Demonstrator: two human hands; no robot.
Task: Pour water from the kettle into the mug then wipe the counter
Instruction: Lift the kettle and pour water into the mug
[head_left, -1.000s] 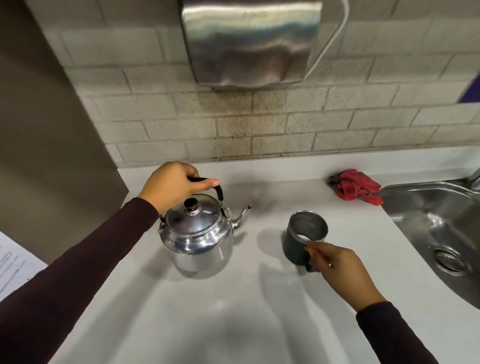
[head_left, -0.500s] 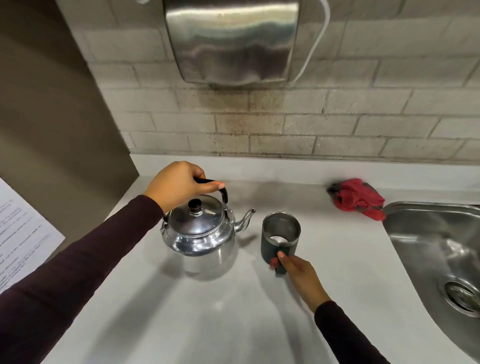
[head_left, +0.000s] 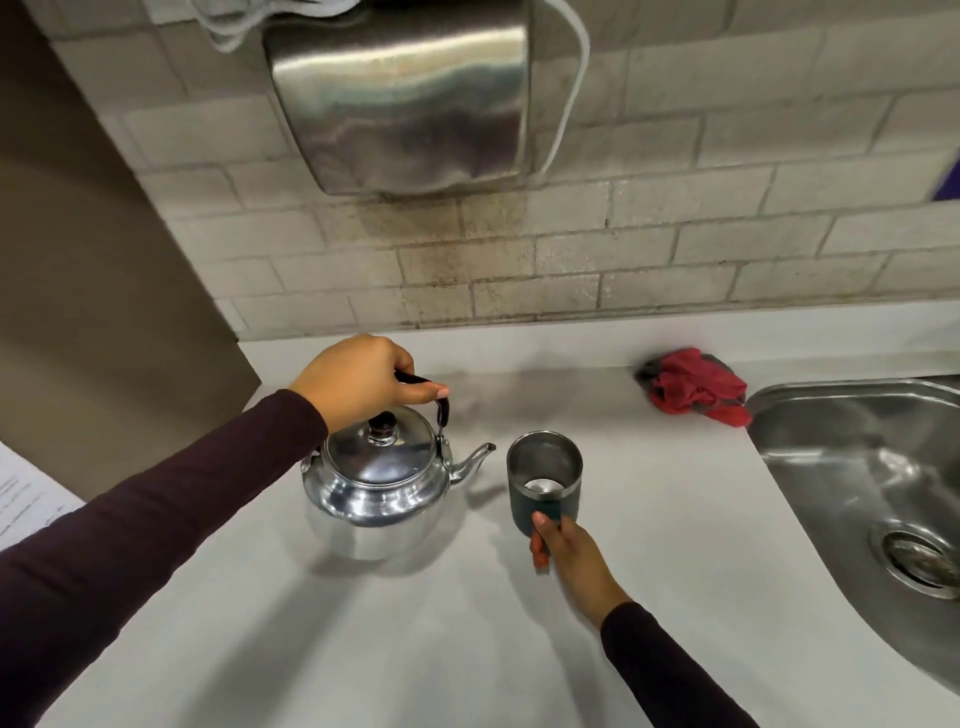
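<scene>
Fingers (head_left: 410, 385) of the left hand (head_left: 353, 382) are clenched around the black handle (head_left: 440, 404) of the kettle (head_left: 379, 486), thumb laid along its top. Below that grip the kettle is a rounded, polished metal pot with a domed lid, a dark knob (head_left: 383, 425) at the lid's centre and a short curved spout (head_left: 474, 460) pointing away from the left hand toward the mug (head_left: 543, 480). Its shiny belly mirrors the pale counter (head_left: 363, 639), so whether its base is touching the counter or just above it cannot be told.

Just beyond the spout tip, apart from it, the mug stands upright on the counter: a dark cylinder with a steel rim and steel lining, a pale glint at the bottom. Right hand (head_left: 569, 558) grasps it low on the near side, the fingers of that hand wrapped at the mug's handle and a thumb pressed on the dark wall.

Farther out past the right hand, a crumpled red cloth (head_left: 693, 387) lies near the back wall, just beside the rim of a steel sink (head_left: 852, 457). High above the left hand, a brushed metal dispenser (head_left: 405, 98) hangs on the brick wall.
</scene>
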